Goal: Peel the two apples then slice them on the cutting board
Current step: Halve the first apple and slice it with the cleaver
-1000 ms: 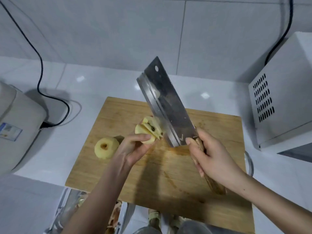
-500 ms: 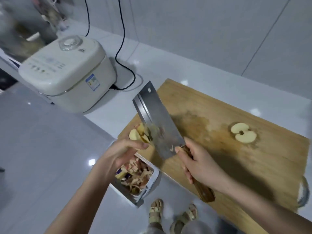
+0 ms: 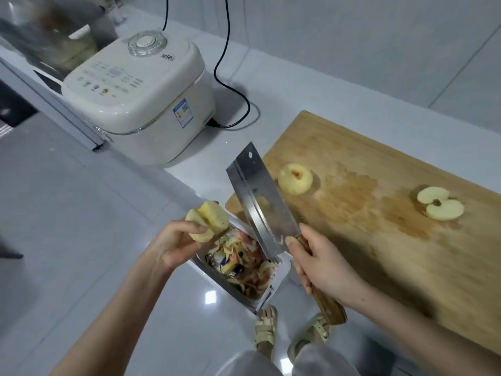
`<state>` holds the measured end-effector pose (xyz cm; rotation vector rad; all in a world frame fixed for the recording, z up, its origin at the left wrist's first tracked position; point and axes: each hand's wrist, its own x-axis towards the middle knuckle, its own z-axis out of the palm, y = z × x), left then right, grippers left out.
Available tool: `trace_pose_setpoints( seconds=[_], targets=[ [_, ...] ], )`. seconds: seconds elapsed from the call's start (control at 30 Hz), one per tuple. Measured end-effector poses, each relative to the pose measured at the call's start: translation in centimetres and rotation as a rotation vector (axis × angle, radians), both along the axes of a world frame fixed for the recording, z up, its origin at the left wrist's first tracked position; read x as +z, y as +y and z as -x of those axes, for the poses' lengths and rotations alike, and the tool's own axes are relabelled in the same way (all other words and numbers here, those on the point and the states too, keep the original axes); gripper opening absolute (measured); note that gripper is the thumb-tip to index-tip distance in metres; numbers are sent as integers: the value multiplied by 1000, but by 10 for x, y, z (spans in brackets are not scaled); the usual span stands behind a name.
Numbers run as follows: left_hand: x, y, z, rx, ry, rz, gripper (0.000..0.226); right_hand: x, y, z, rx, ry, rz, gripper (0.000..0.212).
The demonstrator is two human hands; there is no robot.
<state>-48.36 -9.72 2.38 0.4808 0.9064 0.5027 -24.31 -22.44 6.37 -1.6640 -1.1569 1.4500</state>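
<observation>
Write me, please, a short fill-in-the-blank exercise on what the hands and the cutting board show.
The right hand grips the cleaver by its ____ handle.
The left hand holds an apple piece near a bin full of ____.
On the cutting board lie a peeled whole apple and an apple half, cut face ____.
Missing words: wooden; peels; up.

Under my left hand the floor is of large glossy grey tiles with bright reflections. Beyond my right hand a white counter meets a wall of pale grey tiles. A cream rice cooker with a black cable stands beyond my left hand.
</observation>
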Motion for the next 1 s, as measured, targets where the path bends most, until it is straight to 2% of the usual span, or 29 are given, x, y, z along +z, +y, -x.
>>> trace_pose_setpoints(
  seconds=[0.1,0.2,0.3,0.43,0.63,0.77,0.87,0.93,1.0],
  targets=[
    [2,5,-21,51,-145,160,68,6,1,-9,-71,1,-11,17],
    [10,8,-54,26,-249,316,73,13,-1,-25,-134,-25,-43,16],
    [11,14,-90,-66,-166,367,62,17,-7,-44,-202,-53,-53,12],
    [10,16,-140,-225,-112,363,64,23,-21,-70,-313,-68,-84,13],
    [9,4,-214,-148,-31,416,47,28,-46,-107,-446,-31,-97,12],
    [6,-7,-248,-205,-13,427,43,28,-58,-132,-515,29,-131,15],
    [2,-12,-271,-325,153,352,42,23,-67,-152,-482,-216,-231,17],
    [-4,-16,-284,-262,192,337,40,17,-73,-159,-409,-461,-308,14],
    [-8,-22,-293,-179,166,355,31,8,-77,-161,-316,-685,-341,22]
  ],
)
